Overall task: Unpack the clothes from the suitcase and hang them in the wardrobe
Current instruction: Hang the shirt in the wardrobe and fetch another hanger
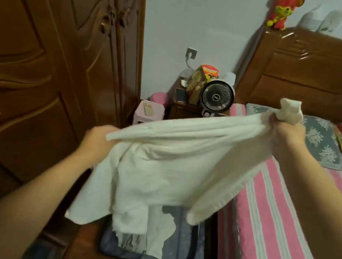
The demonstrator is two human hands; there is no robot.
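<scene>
— Start at the left: where does the wardrobe (42, 51) stand from what you hold?

— It stands at your left, doors closed, just beside your left hand (95, 141). That hand is the nearer one to it. Its fingers are curled round the low end of the white shirt (171, 163), though the cloth hides most of them.

— And the shirt itself?

— You hold it in the air, above the suitcase (180, 255), stretched between both hands. Its long axis climbs from your left hand, low and close to the wardrobe, up to your right hand (287, 133), high and out toward the edge of the bed (283, 238). The loose part hangs from that line, and its lowest folds drop toward the open suitcase, where more pale cloth (159, 233) lies at the left side of the tray.

— What does the right hand do?

— It grips a bunched end of the shirt in a closed fist; a knot of cloth sticks out above your knuckles. It is the farther hand from the wardrobe.

— So what does the next move turn on?

— In my judgement, on that slant. The wardrobe lies leftward, so the shirt must swing that way, left end leading. I see no hanger, and with both hands full you'll need to free one for the doors; your left is the handier.
</scene>
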